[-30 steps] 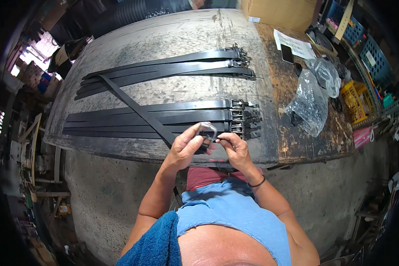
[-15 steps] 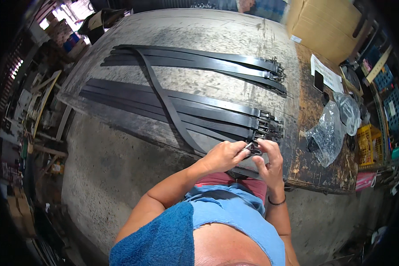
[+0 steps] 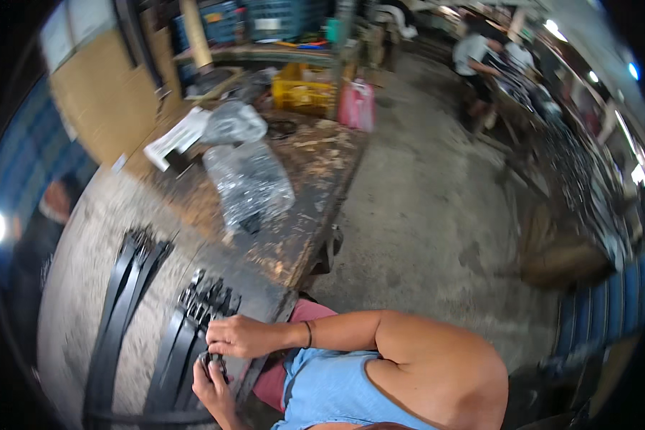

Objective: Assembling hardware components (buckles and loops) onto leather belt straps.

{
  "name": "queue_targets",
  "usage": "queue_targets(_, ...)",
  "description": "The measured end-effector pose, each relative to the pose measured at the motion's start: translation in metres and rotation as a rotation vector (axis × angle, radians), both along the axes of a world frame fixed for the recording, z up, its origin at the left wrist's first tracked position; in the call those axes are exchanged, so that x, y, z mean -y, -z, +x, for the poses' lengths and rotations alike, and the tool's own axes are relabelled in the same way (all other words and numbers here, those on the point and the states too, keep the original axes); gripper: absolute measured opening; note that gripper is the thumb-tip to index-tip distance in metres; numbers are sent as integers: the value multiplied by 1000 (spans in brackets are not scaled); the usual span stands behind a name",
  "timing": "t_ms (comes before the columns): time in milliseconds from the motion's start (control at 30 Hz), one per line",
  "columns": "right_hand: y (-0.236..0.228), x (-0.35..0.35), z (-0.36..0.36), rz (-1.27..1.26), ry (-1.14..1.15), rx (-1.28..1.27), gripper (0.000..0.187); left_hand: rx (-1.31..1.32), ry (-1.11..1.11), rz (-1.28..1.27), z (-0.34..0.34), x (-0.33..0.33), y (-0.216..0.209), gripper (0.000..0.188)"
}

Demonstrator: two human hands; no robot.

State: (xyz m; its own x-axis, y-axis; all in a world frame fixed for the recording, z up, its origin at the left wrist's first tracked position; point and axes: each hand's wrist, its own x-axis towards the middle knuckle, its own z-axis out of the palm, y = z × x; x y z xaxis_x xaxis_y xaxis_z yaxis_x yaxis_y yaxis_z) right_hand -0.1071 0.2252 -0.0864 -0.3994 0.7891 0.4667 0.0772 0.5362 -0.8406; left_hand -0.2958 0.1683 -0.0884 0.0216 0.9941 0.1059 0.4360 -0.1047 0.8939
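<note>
My left hand (image 3: 212, 390) is closed on the buckle end of a black belt (image 3: 214, 364) at the table's near edge. Just beyond it, my right hand (image 3: 240, 336) has its fingers bent over the same buckle, and they hide part of it. Black belts with metal buckles (image 3: 206, 295) lie in a row beside my hands, their straps running toward the lower edge. Farther left rests a second bundle of black belts (image 3: 125, 276), buckles at the far end.
The worn table (image 3: 315, 179) bears a clear plastic bag (image 3: 247, 179), a paper sheet (image 3: 175, 136) and a dark phone (image 3: 181, 163). A cardboard box (image 3: 107, 100) and yellow crate (image 3: 301, 89) stand behind. People (image 3: 476, 61) work at the far right; another person (image 3: 54, 201) is at left.
My view has swung to the right, bringing the aisle and people into sight. The belts now appear at lower left. Both hands stay together at the buckle, the right one now closed over it.
</note>
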Motion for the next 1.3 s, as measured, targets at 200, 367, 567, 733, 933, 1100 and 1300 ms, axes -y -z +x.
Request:
queue_targets(200,4,7,19,240,171,35,21,-86,41,-64,31,-10,-31,31)
queue_targets(367,6,3,10,410,160,60,20,-289,33,78,33,-15,-35,24)
queue_targets(567,7,-12,4,492,164,19,18,-319,-17,129,38,-19,-48,25)
queue_targets(733,26,6,-6,181,86,-14,21,-312,-40,74,37,-25,-52,26)
queue_targets(933,4,-8,14,83,195,-122,19,-266,115,80,36,-22,-62,29)
queue_targets(1100,-4,-4,9,-33,142,-176,20,-256,133,61,34,-21,-69,31)
queue_targets(1300,-6,-3,9,-348,68,-245,22,-149,151,119,38,-15,-72,29)
